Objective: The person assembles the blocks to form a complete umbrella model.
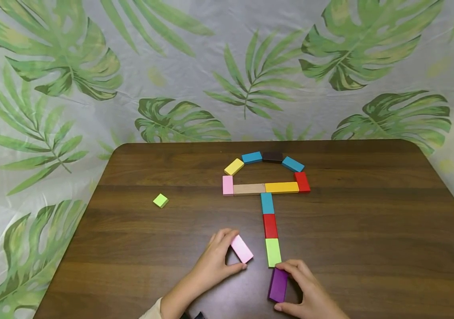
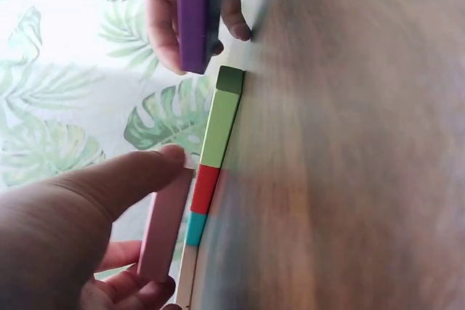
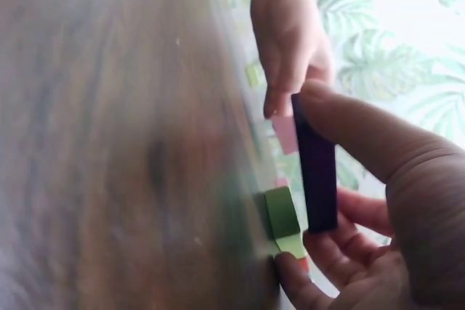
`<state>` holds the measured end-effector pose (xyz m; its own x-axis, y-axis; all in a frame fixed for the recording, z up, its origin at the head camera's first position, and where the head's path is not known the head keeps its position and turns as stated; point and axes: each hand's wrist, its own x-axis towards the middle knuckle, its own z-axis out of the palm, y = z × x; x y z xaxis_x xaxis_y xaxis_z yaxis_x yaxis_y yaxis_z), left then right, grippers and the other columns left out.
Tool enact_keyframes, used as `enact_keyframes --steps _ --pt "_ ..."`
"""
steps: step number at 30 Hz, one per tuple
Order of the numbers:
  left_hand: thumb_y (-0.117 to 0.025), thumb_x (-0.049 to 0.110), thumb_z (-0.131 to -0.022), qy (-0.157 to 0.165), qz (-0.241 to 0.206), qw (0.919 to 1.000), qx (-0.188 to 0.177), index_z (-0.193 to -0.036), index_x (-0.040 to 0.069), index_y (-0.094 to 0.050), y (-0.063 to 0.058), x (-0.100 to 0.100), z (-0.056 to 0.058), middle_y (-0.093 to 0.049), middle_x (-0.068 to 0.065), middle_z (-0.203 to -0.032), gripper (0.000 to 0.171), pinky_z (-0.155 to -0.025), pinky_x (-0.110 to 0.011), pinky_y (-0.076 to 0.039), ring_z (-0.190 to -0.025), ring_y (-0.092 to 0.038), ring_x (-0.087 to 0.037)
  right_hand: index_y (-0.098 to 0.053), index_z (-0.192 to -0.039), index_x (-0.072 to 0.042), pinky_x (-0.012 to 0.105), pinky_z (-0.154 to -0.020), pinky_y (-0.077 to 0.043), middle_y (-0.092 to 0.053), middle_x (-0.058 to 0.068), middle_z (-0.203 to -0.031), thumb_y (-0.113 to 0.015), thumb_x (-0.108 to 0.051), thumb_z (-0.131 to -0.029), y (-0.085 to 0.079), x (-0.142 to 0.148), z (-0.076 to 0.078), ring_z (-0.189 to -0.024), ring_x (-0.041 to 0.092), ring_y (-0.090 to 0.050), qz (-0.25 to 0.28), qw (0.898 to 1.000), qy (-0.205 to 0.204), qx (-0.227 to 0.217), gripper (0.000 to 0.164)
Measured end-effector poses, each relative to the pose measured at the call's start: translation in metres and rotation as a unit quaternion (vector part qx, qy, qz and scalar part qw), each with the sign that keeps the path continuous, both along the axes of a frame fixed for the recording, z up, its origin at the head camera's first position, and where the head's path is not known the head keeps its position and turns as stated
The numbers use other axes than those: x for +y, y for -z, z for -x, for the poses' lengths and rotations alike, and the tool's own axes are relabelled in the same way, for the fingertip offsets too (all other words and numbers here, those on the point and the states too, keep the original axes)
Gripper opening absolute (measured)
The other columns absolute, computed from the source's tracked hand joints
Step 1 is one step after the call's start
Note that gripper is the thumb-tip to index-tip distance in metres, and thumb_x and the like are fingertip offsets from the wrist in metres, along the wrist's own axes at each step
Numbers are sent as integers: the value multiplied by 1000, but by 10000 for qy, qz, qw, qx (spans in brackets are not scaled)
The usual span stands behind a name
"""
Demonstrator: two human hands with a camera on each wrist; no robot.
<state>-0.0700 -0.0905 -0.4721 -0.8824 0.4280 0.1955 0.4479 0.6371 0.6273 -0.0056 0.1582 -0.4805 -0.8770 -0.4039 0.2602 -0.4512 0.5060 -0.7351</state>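
My left hand holds a pink block by its two ends, thumb at the near end and fingers at the far one. In the left wrist view that pink block is held between thumb and fingertips. A purple block is gripped end to end by my right hand, just below the light green block. The right wrist view shows the purple block tilted between thumb and fingers. Above the light green block, a red block and a blue block continue the straight line.
The line meets a flat row of a natural wood block and an orange-yellow block. An arch of several blocks, including a black block, curves over it. A small green block lies apart on the left of the brown table.
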Motion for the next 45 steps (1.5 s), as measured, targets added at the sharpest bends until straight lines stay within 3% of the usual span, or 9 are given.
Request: enact_keyframes --steps 7,14,19,22,27,35,45 --pt "-78 33 -65 95 249 9996 -48 -124 7 -48 7 0 1 -47 -3 -118 71 -88 -37 -36 -104 -44 -18 -53 -118 -10 24 -74 -41 -43 -6 -110 -84 -34 -58 6 -3 -2 -97 7 -39 -286 9986 -73 436 71" --pt "-78 35 -65 144 379 9992 -61 -124 7 -48 8 0 0 -48 -3 -117 72 -88 -37 -35 -104 -45 -19 -55 -115 -6 22 -75 -37 -44 -6 -108 -85 -36 -52 14 -6 -2 -95 6 -39 -574 9944 -64 886 76" --pt "-77 36 -65 171 431 9989 -108 -125 6 -48 9 -1 0 -49 -4 -118 74 -90 -37 -35 -105 -45 -19 -53 -117 -8 30 -72 -39 -43 -7 -108 -81 -47 -55 13 -7 -4 -94 7 -40 -826 9945 131 633 79" --pt "-77 39 -64 200 471 9986 -118 -126 6 -47 10 -1 0 -49 -3 -118 76 -89 -36 -35 -105 -44 -18 -50 -118 -9 33 -72 -40 -43 -7 -110 -82 -45 -56 9 -7 -5 -94 8 -41 -882 9949 206 442 79" --pt "-71 43 -72 228 480 9986 -35 -126 7 -47 11 -1 0 -49 -2 -118 68 -89 -35 -34 -105 -45 -17 -49 -117 -5 31 -73 -42 -46 -5 -109 -86 -27 -50 8 -6 -4 -94 8 -44 -740 9949 138 668 80" --pt "-69 38 -76 329 402 9986 -74 -124 8 -49 10 -1 -2 -50 -1 -117 60 -89 -34 -35 -103 -46 -16 -50 -114 -2 22 -74 -39 -49 -4 -106 -86 -32 -50 12 -9 -1 -91 7 -45 -455 9940 209 976 80" --pt "-68 43 -76 589 397 9972 -227 -124 10 -50 8 0 -4 -50 3 -116 61 -88 -32 -35 -100 -45 -13 -51 -113 -2 26 -70 -43 -48 -5 -103 -87 -30 -50 9 -15 -3 -89 5 -44 -466 9954 457 708 77"
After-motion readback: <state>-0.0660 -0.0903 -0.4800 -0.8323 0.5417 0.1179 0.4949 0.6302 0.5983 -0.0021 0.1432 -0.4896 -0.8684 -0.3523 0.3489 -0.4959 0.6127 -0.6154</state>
